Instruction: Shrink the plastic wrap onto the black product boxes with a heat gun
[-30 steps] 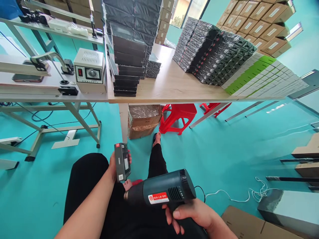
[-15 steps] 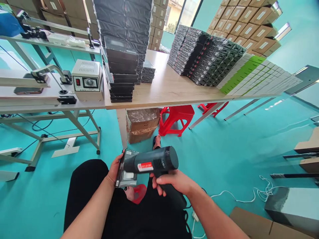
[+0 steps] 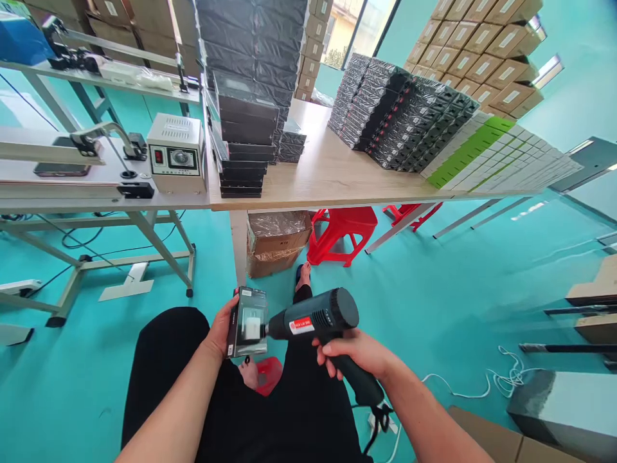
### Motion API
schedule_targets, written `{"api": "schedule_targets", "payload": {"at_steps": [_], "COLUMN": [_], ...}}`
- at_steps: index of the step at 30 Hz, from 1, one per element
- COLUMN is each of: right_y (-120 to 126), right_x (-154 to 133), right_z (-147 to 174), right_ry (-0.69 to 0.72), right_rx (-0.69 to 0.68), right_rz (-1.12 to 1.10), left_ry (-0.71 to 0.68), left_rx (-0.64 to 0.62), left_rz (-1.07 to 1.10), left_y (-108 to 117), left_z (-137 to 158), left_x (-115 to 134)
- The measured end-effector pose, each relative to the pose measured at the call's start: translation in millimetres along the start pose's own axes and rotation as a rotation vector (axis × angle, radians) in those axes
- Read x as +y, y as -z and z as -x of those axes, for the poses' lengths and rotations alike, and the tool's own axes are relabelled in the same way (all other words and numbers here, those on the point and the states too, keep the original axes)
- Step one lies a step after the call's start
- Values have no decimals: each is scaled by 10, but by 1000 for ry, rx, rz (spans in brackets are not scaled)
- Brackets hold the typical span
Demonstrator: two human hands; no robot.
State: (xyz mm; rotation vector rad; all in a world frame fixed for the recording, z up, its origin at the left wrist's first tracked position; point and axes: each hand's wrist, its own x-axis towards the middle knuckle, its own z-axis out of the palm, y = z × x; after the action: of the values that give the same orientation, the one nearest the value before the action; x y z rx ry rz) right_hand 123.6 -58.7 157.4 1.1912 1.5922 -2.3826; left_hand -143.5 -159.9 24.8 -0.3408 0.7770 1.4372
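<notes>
Above my lap, my left hand [image 3: 222, 328] grips a small dark box [image 3: 248, 305] by its left edge; a glossy clear film seems to cover its face, which carries a pale square. My right hand [image 3: 349, 352] is wrapped round the handle of a dark green heat gun [image 3: 313, 315] with a red and white label. The gun lies almost level, its nozzle pointing left at the box's right side. Whether nozzle and box touch, I cannot tell. A dark cord leaves the bottom of the gun's handle.
Ahead stands a wooden table [image 3: 318, 183] with stacked black boxes [image 3: 250, 122], wrapped stacks [image 3: 385, 109] and white-green boxes [image 3: 501, 154]. To its left is a sealing machine [image 3: 176, 154]. Beneath are a carton [image 3: 277, 241] and a red stool [image 3: 342, 235]. White cable [image 3: 457, 389] lies on the floor at right.
The heat gun has moved right and turned, so its nozzle no longer overlaps the box and more of the box's face shows. My left hand keeps its hold on the box.
</notes>
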Motion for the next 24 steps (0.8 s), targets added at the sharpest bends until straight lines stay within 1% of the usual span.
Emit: {"api": "schedule_targets", "payload": {"at_steps": [2,3,4,6,8,9,10,12,13,14,15,17,18,19,20,22,23,24], "right_y": [12,-12,-55,-187,-347,-422,-488,-576,-595,-597,-583,-522,-487,-457,-435,-425,-430,-434], "right_x": [97,138,173,218,236,236,234,227,222,216,208,185,171,157,145,129,126,127], "right_z": [106,147,173,179,140,112,83,26,0,-23,-42,-60,-57,-47,-32,-7,-5,-13], "right_ry": [-48,-44,-20,60,131,146,152,161,176,196,217,224,205,178,150,127,138,160], "right_rx": [-102,-126,-122,-40,79,108,104,27,-3,1,47,190,233,236,199,75,31,28], "right_rz": [-52,-97,-149,-244,-294,-299,-295,-279,-271,-265,-259,-229,-202,-174,-148,-133,-146,-169], "left_ry": [-73,-115,-153,-189,-175,-168,-169,-190,-200,-202,-198,-178,-167,-163,-167,-202,-223,-239], "left_rx": [26,56,90,144,192,215,229,218,208,199,193,190,187,185,180,189,195,193], "left_rz": [-4,20,60,139,172,173,172,187,202,219,238,270,280,281,275,256,249,248], "left_y": [54,90,130,210,272,292,305,312,311,311,312,318,322,325,326,322,318,313], "left_z": [-86,-141,-199,-299,-361,-376,-382,-375,-367,-359,-352,-345,-345,-348,-353,-365,-371,-373], "left_x": [1,1,1,3,9,13,16,18,17,15,12,7,6,7,8,11,13,15]}}
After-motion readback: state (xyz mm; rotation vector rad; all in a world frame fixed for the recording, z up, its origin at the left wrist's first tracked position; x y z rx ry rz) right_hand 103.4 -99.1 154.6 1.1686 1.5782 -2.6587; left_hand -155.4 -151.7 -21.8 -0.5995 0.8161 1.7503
